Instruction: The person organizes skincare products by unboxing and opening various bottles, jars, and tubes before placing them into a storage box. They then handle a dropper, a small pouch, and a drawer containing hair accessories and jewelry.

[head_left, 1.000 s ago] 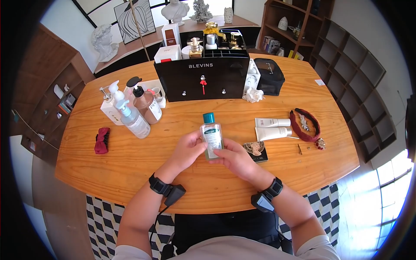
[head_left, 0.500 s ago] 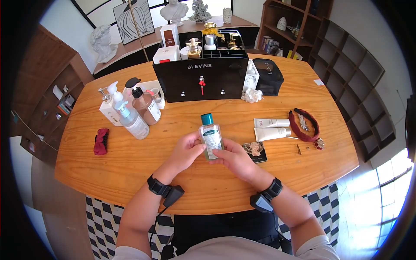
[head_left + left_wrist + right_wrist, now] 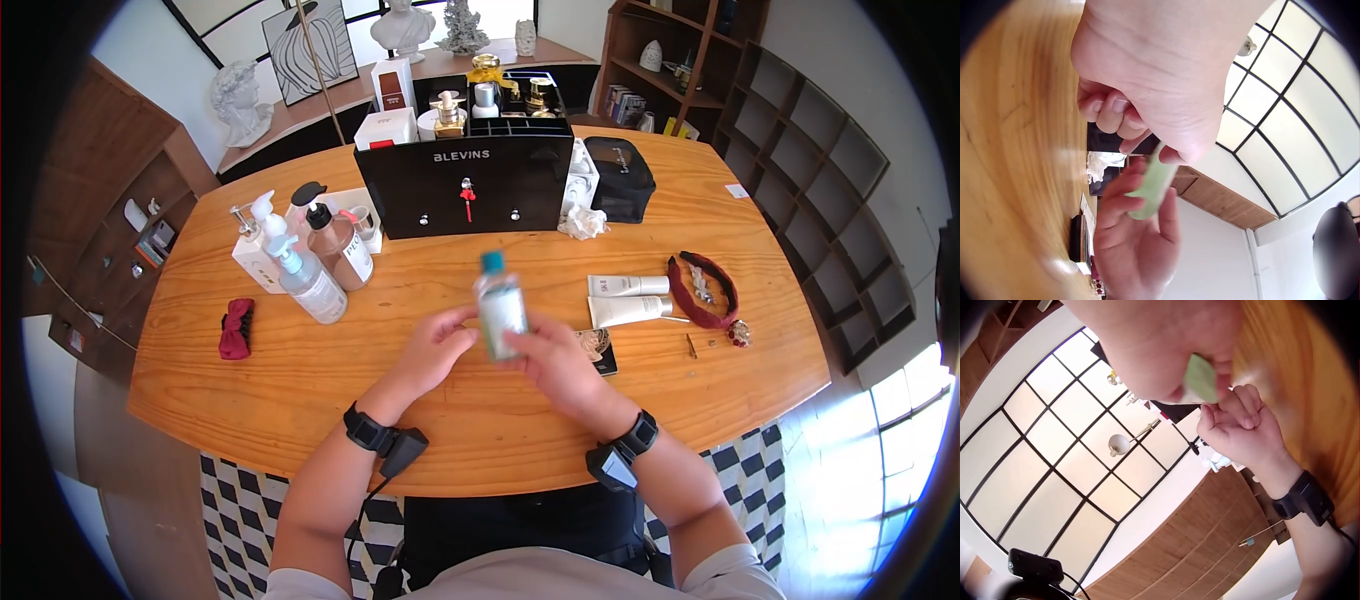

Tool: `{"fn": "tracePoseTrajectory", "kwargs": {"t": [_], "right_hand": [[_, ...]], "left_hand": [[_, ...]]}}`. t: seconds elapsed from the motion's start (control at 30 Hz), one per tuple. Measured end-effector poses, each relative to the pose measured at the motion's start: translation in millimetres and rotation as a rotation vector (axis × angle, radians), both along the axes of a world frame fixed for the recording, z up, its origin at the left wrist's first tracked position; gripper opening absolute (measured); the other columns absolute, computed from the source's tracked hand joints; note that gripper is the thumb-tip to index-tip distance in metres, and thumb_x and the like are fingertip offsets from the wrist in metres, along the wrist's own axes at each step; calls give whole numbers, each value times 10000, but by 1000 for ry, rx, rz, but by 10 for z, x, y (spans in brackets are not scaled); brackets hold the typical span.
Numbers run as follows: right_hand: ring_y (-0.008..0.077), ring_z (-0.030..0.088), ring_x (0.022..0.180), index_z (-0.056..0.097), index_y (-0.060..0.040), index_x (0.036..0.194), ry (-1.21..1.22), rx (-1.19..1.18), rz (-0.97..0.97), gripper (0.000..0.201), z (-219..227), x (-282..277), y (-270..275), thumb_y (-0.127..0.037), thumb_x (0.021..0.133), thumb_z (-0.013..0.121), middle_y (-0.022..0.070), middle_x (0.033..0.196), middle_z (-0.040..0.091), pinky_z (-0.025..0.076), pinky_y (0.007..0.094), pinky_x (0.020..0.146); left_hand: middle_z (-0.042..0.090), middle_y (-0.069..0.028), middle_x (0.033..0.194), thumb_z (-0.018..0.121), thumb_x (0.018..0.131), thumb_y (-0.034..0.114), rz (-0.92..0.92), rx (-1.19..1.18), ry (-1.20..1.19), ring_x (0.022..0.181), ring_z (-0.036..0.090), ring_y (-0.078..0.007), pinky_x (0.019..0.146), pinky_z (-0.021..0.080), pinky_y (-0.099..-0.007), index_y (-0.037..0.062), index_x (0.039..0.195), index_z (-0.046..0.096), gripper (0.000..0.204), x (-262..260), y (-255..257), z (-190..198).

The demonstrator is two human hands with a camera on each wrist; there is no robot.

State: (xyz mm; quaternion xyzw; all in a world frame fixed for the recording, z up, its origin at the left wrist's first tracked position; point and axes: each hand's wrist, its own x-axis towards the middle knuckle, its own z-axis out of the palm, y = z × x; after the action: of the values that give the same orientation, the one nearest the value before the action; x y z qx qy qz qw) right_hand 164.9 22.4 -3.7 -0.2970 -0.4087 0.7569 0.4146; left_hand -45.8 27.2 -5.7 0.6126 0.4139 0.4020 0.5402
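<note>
A small clear bottle (image 3: 501,312) with a teal cap and pale label, blurred, stands nearly upright above the table. My right hand (image 3: 560,365) grips its lower part, thumb over the front. To the left of the bottle, my left hand (image 3: 437,350) has loosely bent fingers, with a narrow gap between its thumb and the bottle. The left wrist view shows the bottle's green-tinted base (image 3: 1147,197) between the right hand's thumb and fingers. In the right wrist view the left hand (image 3: 1244,428) holds nothing; most of the bottle is hidden there.
Pump bottles (image 3: 318,285) and a dark red bow (image 3: 236,329) stand and lie on the left. Behind is a black cosmetics case (image 3: 465,185). On the right lie white tubes (image 3: 628,308), a headband (image 3: 733,290) and a black compact (image 3: 606,362), partly covered by the right hand.
My left hand has let go of the bottle. The right hand has shifted it slightly to the right and up, and its top now leans left. The left hand stays nearly in place.
</note>
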Motion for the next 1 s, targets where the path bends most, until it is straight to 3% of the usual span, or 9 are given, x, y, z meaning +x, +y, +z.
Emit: {"fn": "tracePoseTrajectory", "kwargs": {"t": [0.1, 0.17, 0.37, 0.57, 0.67, 1.0], "right_hand": [[157, 631, 1053, 523, 14, 1321, 140, 391, -226, 355, 272, 47, -47, -184, 1033, 585, 88, 1172, 638, 540, 316, 911], [162, 611, 1105, 505, 4, 1358, -9, 340, -115, 384, 118, 37, -6, -197, 1037, 577, 83, 1205, 631, 528, 333, 929], [137, 615, 1050, 527, 10, 1319, -76, 207, 20, 381, 20, -28, -17, -229, 1031, 596, 76, 1174, 639, 540, 314, 898], [133, 612, 1059, 522, 8, 1336, -108, 207, 46, 389, 20, -41, -35, -214, 1025, 598, 74, 1189, 639, 539, 310, 889], [130, 613, 1066, 523, 1, 1339, -107, 200, 66, 386, 22, -34, -36, -208, 1023, 600, 70, 1192, 641, 535, 306, 895], [128, 615, 1095, 544, -2, 1325, -91, 176, 135, 379, -39, -66, -46, -250, 1040, 580, 62, 1194, 645, 530, 318, 933]], "left_hand": [[482, 74, 751, 497, 967, 114, -40, -38, -32, 663, 401, -19, 600, 330, -217, 7, 1378, 587, 433, -54, 20, 5], [391, 95, 687, 491, 969, 143, -28, -44, -60, 597, 302, -19, 547, 245, -224, 21, 1382, 589, 442, -35, 2, 20], [391, 93, 681, 496, 989, 188, 58, -73, -134, 591, 298, -22, 545, 243, -224, 4, 1363, 596, 428, -17, -14, -36], [655, 13, 912, 554, 1012, 196, -65, 2, -189, 782, 572, -28, 695, 456, -221, -30, 1330, 590, 392, -25, -38, 91], [697, -32, 1041, 613, 1007, 193, -57, 71, -201, 893, 633, -53, 799, 497, -225, -36, 1294, 598, 367, -5, 0, -2], [691, -19, 1006, 701, 969, 210, -79, -50, -181, 873, 627, -39, 724, 509, -210, -23, 1223, 625, 353, -21, -21, 34]]}}
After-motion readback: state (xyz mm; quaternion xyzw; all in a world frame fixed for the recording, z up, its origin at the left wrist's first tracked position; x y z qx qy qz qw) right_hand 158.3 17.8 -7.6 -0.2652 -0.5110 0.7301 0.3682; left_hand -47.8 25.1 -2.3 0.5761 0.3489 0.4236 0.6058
